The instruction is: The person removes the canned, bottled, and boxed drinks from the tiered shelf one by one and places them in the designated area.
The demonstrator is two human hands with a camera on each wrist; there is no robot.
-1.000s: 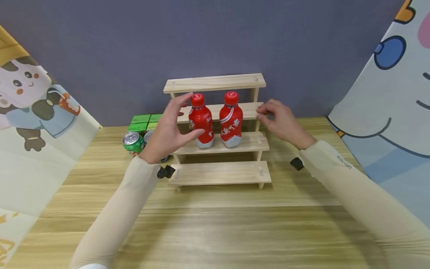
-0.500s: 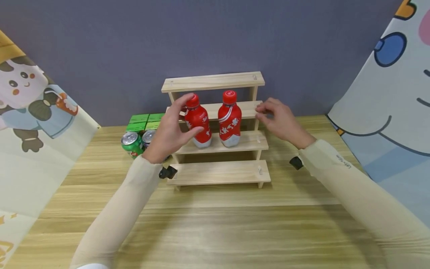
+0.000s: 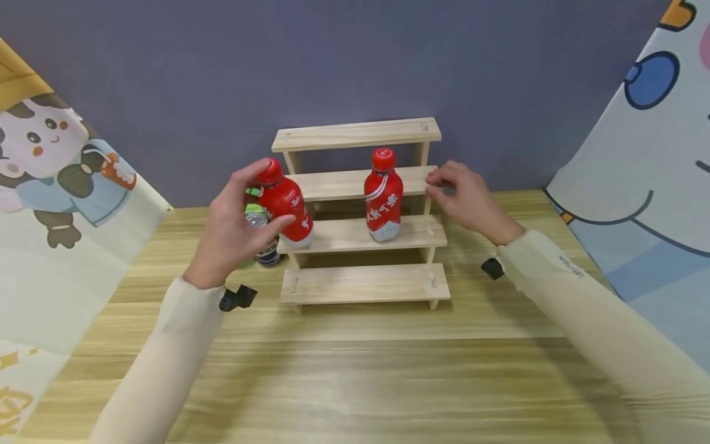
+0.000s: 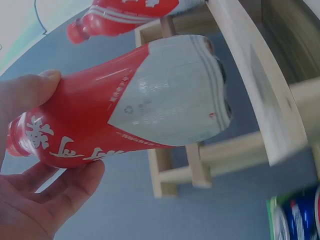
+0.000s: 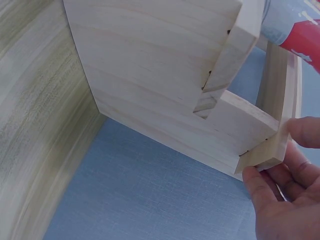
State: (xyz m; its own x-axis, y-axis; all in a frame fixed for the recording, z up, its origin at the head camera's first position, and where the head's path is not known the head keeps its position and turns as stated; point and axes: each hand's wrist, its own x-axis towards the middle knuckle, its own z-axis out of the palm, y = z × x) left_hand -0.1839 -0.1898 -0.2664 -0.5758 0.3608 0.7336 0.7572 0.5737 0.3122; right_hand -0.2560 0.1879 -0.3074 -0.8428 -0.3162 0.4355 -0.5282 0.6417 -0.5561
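Observation:
My left hand [image 3: 227, 231] grips a red drink bottle [image 3: 288, 209] with a white base round its upper part, thumb on one side and fingers on the other. The bottle tilts at the left end of a stepped wooden display rack [image 3: 360, 285], its base clear of the boards in the left wrist view [image 4: 170, 95]. A second red bottle [image 3: 384, 206] stands upright on the second step from the bottom. On the right, my right hand [image 3: 466, 200] pinches the end of the third step's board [image 5: 270, 152] between thumb and fingers.
Behind the left hand, partly hidden, are drink cans [image 3: 269, 254] and a green item [image 3: 253, 192] on the wood-grain table [image 3: 355, 382]. A grey wall [image 3: 355, 61] rises right behind the rack, with cartoon-printed panels on both sides.
My left hand has moved left with the bottle, taking it from beside the other bottle to the rack's left end and tilting it. The right hand has stayed at the board's end.

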